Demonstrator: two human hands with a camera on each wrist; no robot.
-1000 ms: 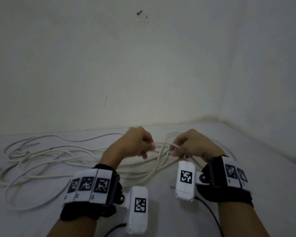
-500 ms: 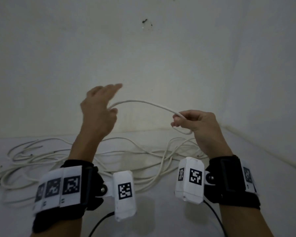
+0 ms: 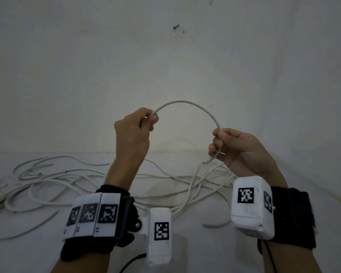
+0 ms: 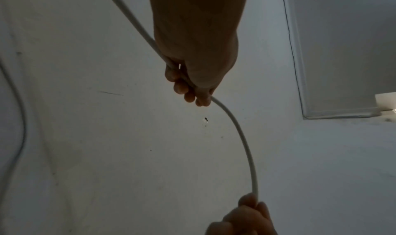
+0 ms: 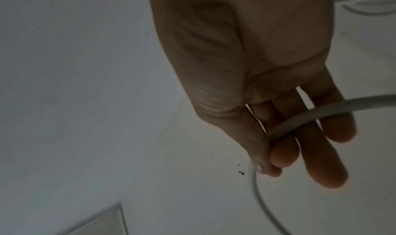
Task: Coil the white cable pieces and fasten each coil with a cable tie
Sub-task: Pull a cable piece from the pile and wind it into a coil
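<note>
White wall behind — your two hands, left hand and right hand, each pinch one arched white cable.

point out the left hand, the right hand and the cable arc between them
left hand [image 3: 133, 133], head view, on the back of the hand
right hand [image 3: 238, 148], head view, on the palm side
cable arc [image 3: 185, 102], head view, on the top of the arch between the hands
</note>
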